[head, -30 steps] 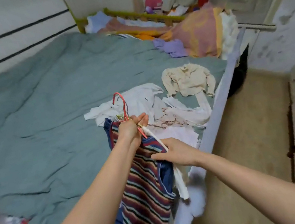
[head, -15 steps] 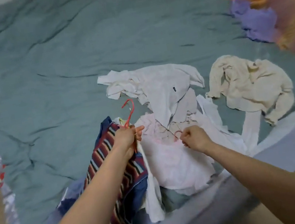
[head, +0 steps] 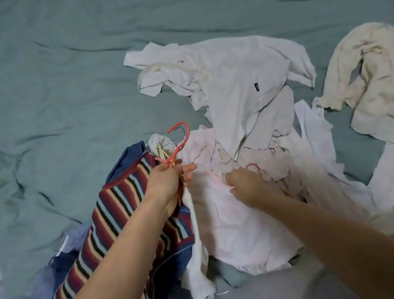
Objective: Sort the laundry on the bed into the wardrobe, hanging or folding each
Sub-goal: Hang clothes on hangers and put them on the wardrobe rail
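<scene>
My left hand [head: 168, 186] grips a bunch of hangers, the red hanger [head: 180, 139] hooking up above the fist. From them hang a striped knit top [head: 115, 216] with blue trim and a thin white garment [head: 197, 254]. My right hand [head: 245, 185] pinches the neckline of a pale pink garment [head: 235, 224] lying on the bed, where a thin red loop shows by the fingers. Beyond it a white shirt [head: 232, 74] with a small dark label lies crumpled. A cream top [head: 383, 79] lies at the right.
The teal bedsheet [head: 47, 83] covers the bed, wrinkled, to the left and far side. A white strip of cloth [head: 392, 175] lies near the bed's grey near edge [head: 294, 290]. Bluish fabric [head: 54, 274] hangs below the striped top.
The view has tilted down and closer over the bed. My right hand left the hanging clothes and went onto the pale pink garment. My left hand still holds the hangers.
</scene>
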The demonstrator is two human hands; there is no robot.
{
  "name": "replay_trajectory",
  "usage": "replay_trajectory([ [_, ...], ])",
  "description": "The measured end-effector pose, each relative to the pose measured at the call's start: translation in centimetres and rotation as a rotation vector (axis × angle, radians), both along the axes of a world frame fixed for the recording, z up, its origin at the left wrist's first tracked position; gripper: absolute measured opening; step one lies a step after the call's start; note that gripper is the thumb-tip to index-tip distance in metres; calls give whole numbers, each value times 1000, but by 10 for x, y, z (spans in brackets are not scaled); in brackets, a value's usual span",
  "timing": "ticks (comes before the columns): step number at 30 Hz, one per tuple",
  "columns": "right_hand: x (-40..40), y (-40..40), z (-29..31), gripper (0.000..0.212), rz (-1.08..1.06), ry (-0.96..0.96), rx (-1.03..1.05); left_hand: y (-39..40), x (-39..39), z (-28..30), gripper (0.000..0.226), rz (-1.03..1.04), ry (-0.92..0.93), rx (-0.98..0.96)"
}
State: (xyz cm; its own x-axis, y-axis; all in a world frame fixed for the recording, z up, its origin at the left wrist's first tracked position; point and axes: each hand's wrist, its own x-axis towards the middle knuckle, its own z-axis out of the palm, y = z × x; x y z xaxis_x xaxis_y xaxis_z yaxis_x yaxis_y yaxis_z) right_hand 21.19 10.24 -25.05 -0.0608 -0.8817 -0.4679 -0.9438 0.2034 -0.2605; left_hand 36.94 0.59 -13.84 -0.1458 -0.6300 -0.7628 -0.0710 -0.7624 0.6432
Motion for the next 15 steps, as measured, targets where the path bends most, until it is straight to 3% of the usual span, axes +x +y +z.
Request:
replay_trajectory([
  [4,1,37,0,8,133,-82,-257,1,-4,1,17,-10,-10,27],
  [8,-4,71,-3,7,354,39,-167,1,-3,5,20,-25,-24,46],
  [12,-5,44,-9,24,23,6,-136,-1,-2,6,20,-39,-33,41],
  [15,-4,14,-6,22,70,35,0,-2,1,8,20,-58,-23,33],
])
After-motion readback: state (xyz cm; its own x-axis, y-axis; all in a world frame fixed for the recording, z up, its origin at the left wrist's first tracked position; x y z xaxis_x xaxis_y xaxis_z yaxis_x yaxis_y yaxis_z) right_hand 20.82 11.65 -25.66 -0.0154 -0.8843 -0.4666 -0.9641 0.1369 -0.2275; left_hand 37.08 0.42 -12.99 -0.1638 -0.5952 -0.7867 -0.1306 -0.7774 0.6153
